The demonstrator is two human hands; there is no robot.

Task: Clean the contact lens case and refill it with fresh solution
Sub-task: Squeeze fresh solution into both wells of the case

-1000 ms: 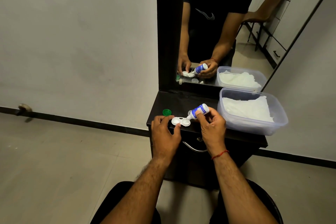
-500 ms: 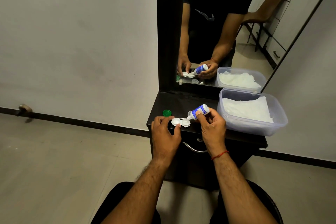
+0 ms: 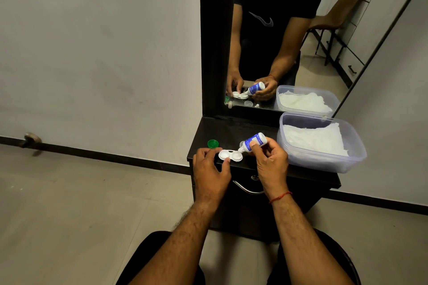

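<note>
A white two-well contact lens case (image 3: 230, 155) lies open on the dark dresser top (image 3: 234, 133), near its front edge. My left hand (image 3: 209, 169) pinches the case's left well between thumb and fingers. My right hand (image 3: 269, 164) grips a small white solution bottle with a blue label (image 3: 254, 141), tilted down to the left. The bottle's nozzle points into the right well. A green lens case cap (image 3: 213, 143) sits on the dresser top just behind my left hand.
A clear plastic tub (image 3: 324, 159) lined with white tissue fills the right side of the dresser top. A mirror (image 3: 278, 41) stands behind, reflecting the hands, small caps and a chair. A drawer handle (image 3: 245, 188) is below the front edge.
</note>
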